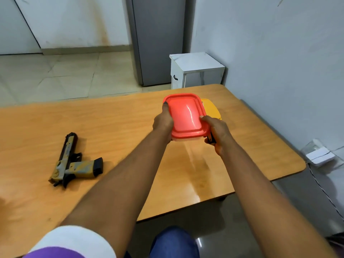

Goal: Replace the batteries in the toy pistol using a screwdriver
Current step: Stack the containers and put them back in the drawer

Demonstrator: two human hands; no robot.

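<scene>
Both hands were stretched out over the wooden table [55, 127], holding a box with a red lid [186, 114] between them. The left hand [163, 123] gripped the box's left side, its thumb lying up along the lid's edge; its other fingers were hidden under the box. The right hand [217, 135] held the near right corner, thumb pressed on the lid's rim, fingers curled underneath. A small dark object [211, 139] showed between that palm and the box, too much covered to say what it was. The box's body below the lid looked pale or clear, but only a thin strip of it showed, and nothing inside could be made out.

Behind the red lid a yellow lid [212, 108] stuck out on the right, mostly hidden, so whether it touched the box could not be told.

The toy pistol [72, 161] lay flat on the table well to the left of the hands, barrel pointing away, grip toward the right, untouched. No screwdriver or batteries could be picked out.

Past the table's far edge stood a white cabinet [197, 69], its lower part cut off by the tabletop. A white plug and cable [318, 155] sat by the wall on the right. A blue-clad knee [173, 243] showed at the bottom, partly cut off.
</scene>
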